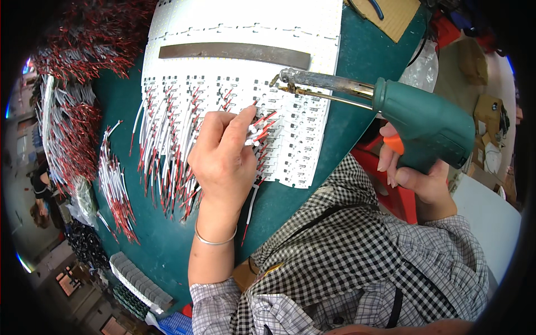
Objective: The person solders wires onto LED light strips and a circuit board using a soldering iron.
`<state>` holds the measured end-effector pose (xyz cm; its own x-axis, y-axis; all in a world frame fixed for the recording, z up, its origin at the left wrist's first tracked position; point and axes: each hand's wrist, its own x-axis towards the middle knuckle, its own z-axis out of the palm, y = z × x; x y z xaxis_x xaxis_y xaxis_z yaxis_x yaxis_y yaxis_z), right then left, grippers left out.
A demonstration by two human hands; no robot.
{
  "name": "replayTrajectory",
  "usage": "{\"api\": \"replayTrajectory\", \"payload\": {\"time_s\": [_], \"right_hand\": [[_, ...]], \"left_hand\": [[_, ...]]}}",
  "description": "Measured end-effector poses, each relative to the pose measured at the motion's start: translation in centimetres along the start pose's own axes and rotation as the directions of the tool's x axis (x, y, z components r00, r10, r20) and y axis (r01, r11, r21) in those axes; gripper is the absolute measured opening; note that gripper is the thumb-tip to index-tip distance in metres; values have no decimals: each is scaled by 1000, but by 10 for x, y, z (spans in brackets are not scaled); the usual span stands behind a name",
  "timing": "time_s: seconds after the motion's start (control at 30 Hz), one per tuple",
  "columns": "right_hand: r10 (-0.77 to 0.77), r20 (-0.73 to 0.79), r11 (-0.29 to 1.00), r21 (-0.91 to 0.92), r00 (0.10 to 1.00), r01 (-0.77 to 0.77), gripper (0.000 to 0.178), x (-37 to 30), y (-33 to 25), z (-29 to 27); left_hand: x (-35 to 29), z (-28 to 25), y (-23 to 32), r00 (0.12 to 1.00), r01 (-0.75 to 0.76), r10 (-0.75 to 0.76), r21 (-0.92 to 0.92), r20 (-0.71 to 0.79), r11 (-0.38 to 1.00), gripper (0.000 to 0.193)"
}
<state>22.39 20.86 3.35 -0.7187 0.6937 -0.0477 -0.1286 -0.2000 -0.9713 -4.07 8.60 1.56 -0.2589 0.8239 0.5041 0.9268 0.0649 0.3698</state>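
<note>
My left hand (226, 148) pinches a small bunch of red and white wires (262, 129) over a white circuit board panel (301, 137). One red wire end points up past the fingertips at the board. Rows of wires (167, 145) lie attached along the board's left part and hang past its near edge. In my right hand (419, 181) is a green soldering gun (427, 125) with an orange trigger. Its metal tip (276, 82) reaches left over the board, just above and right of the left fingers. Whether the tip touches the board I cannot tell.
A dark metal strip (234, 54) lies across the board. Loose wires (115, 192) lie on the green table (223, 234), left of the board. Large wire bundles (72, 128) are heaped at far left. Cardboard (388, 17) sits at the back right, a red stool (393, 195) below the gun.
</note>
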Motion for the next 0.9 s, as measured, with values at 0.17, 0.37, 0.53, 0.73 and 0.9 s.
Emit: {"api": "replayTrajectory", "payload": {"time_s": [0.17,0.37,0.53,0.73,0.9], "right_hand": [[9,53,999,-32,999,-7,58,4,1,-1],[-41,94,998,-39,995,45,56,6,4,0],[-61,72,998,-5,995,62,55,6,8,1],[-56,70,998,-21,996,58,55,8,7,3],[-66,116,997,-36,991,70,52,10,11,3]], "left_hand": [[1,-2,3,998,33,-32,-4,56,999,52],[-2,-1,3,1000,-23,23,61,13,998,49],[-2,0,1,999,-40,39,51,17,998,49],[-2,0,2,999,-32,32,33,14,999,51],[-2,0,2,999,14,-13,-23,41,1000,52]]}}
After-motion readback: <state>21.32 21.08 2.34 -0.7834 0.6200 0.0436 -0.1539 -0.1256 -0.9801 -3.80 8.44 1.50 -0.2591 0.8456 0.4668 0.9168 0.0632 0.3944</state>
